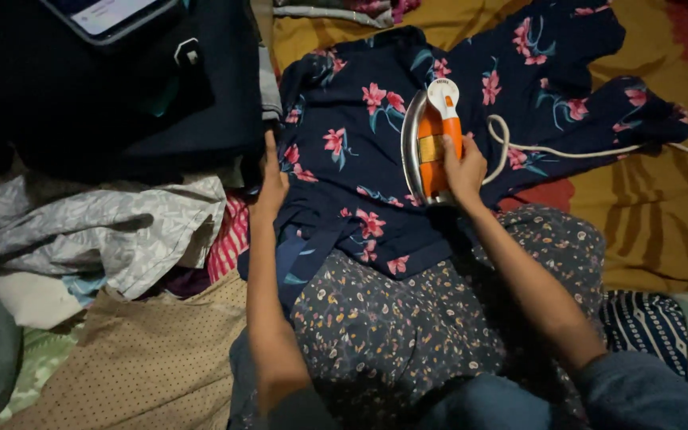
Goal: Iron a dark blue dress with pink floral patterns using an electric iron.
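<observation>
Now right hand (465,169) clenched round orange iron (433,143) handle; left hand (271,185) flat, fingers extended, pressing floral garment (360,151).

Lit rectangular screen (111,14), top left, pale, dark-framed.

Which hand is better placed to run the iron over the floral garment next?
Right. The right hand already grips the orange iron on the navy floral garment; the left hand is flat on the garment's left edge, pinning it.
</observation>
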